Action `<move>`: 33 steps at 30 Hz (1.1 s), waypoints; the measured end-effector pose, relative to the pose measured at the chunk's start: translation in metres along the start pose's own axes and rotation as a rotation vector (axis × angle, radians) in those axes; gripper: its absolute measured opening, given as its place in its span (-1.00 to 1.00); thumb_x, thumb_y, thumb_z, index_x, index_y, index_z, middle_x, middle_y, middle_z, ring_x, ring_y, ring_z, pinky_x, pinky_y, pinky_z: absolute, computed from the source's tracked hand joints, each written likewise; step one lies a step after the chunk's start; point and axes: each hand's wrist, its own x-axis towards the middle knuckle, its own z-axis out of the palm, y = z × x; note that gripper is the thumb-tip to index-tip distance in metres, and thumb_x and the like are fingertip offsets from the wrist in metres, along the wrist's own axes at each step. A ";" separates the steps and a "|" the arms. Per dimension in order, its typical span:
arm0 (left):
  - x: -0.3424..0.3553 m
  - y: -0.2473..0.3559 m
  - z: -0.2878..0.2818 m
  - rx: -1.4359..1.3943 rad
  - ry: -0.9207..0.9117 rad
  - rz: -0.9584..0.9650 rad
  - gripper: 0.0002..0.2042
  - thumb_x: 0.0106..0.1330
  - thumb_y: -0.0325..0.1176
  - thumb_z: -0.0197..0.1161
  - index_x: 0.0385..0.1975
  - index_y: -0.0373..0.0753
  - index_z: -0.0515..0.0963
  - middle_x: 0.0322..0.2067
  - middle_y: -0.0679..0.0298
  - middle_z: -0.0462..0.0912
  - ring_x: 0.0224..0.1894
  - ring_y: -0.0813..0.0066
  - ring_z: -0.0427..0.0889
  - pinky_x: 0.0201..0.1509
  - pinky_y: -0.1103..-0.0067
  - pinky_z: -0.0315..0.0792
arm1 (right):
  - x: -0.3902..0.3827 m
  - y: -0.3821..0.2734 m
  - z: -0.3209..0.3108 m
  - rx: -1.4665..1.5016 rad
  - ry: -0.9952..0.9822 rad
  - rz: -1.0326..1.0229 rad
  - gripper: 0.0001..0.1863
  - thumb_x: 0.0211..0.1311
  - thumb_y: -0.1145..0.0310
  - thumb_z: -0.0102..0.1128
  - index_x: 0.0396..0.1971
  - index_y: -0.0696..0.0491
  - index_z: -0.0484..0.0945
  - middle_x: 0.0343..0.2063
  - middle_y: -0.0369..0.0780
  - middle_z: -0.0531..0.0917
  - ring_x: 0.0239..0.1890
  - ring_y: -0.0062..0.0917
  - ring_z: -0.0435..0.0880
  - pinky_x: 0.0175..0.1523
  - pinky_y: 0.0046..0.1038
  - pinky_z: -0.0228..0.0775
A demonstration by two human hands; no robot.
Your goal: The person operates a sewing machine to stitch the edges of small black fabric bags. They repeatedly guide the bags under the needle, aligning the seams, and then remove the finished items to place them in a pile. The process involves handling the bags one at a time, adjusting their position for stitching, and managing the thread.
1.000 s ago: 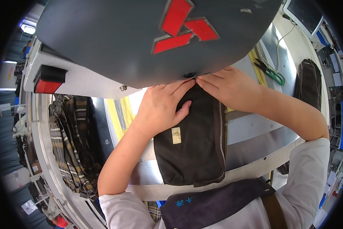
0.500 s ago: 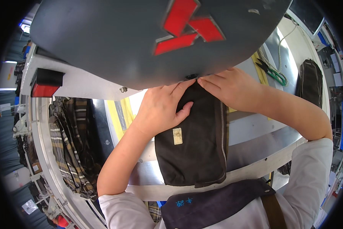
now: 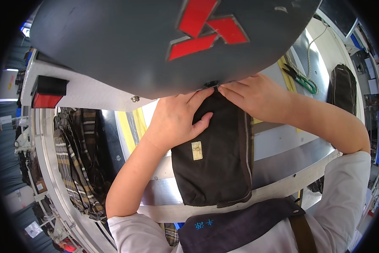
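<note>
A sewing-machine table (image 3: 282,168) with a shiny metal strip along its front carries a dark zippered pouch (image 3: 212,179) that reaches its near edge. Yellow tape (image 3: 139,120) crosses the tabletop. Toward the right edge lie green-handled scissors (image 3: 300,79), a pale cord (image 3: 309,52) and a second dark pouch (image 3: 344,90); striped fabric (image 3: 73,162) bunches along the left.

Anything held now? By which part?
Left hand and right hand both touch the dark zippered fabric piece near its far visible end; gripping or only pressing can't be told.
</note>
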 end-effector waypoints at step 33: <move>0.002 -0.009 0.005 0.025 -0.004 -0.116 -0.61 0.03 -0.29 0.36 -0.08 -0.17 0.60 -0.13 0.21 0.65 -0.13 0.13 0.59 0.04 0.38 0.41 | 0.001 0.011 0.010 -0.030 0.020 0.028 -0.68 -0.03 0.42 0.17 -0.21 0.20 0.54 -0.22 -0.21 0.61 -0.10 -0.47 0.60 -0.01 -0.48 0.50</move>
